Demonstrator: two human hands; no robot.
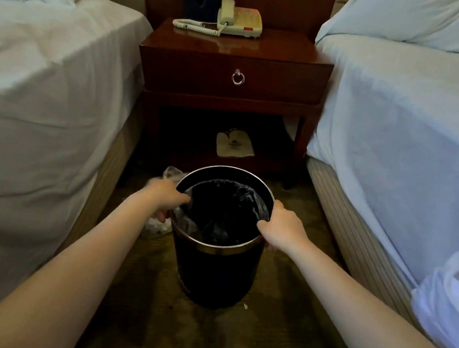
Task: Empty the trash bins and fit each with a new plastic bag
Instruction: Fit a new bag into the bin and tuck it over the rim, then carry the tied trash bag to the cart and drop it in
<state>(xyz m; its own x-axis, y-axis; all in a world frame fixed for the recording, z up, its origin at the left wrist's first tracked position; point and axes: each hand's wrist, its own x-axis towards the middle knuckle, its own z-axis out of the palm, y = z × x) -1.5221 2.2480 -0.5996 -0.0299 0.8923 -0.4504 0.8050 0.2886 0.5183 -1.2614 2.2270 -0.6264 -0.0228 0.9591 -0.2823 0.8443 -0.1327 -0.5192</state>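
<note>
Trash bin (214, 273): black, brass-coloured band at the rim, upright on the carpet (195, 343), in the aisle between left bed (43, 69) and right bed (410, 127), just in front of the nightstand (236, 66).

Plastic bag (193, 225): clear film lining the inside of the bin, top edge gathered in a loose ring below the rim at the back, drawn up to the rim at the left.

Left hand (164, 196): at the bin's left rim, fingers curled, pinching the bag's edge there.

Right hand (283, 227): at the right rim, thumb hooked inside, fingers wrapped outside, clasping the bin's rim.

Crumpled clear plastic (157, 226): on the carpet, touching the bin's left side, partly behind the left hand. Cannot tell whether part of the same bag.

Small white scrap (245, 306): on the carpet near the bin's base, right side.

Nightstand top: cream telephone (237, 20) toward the back edge, coiled cord trailing to the left. Ring pull (238, 78) at the drawer's centre. Lower shelf: beige cloth pouch (234, 144), lying flat.
</note>
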